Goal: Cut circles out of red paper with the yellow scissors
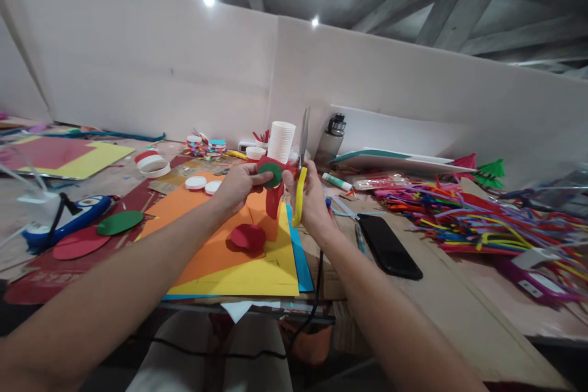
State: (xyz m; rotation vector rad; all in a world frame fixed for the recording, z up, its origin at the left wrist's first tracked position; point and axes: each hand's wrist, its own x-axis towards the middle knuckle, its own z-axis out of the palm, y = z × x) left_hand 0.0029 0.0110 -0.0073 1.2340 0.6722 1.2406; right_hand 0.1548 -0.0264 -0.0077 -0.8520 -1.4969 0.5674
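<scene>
My left hand (239, 185) pinches a red paper piece (274, 195) with a green paper disc (271, 175) lying on it, held up above the table. My right hand (311, 196) is closed round yellow-handled scissors (300, 179), whose blades point up and meet the red paper's right edge. Below the hands lie orange (215, 245), yellow (257, 282) and blue (301, 257) paper sheets, with a red paper disc (248, 237) resting on the orange one.
A black phone (388, 245) lies right of the sheets, beyond it a heap of coloured pipe cleaners (482, 220). A stack of white cups (280, 141), a bottle (331, 138) and a glue stick (337, 181) stand behind. Green (120, 222) and red (79, 245) paper ovals lie left.
</scene>
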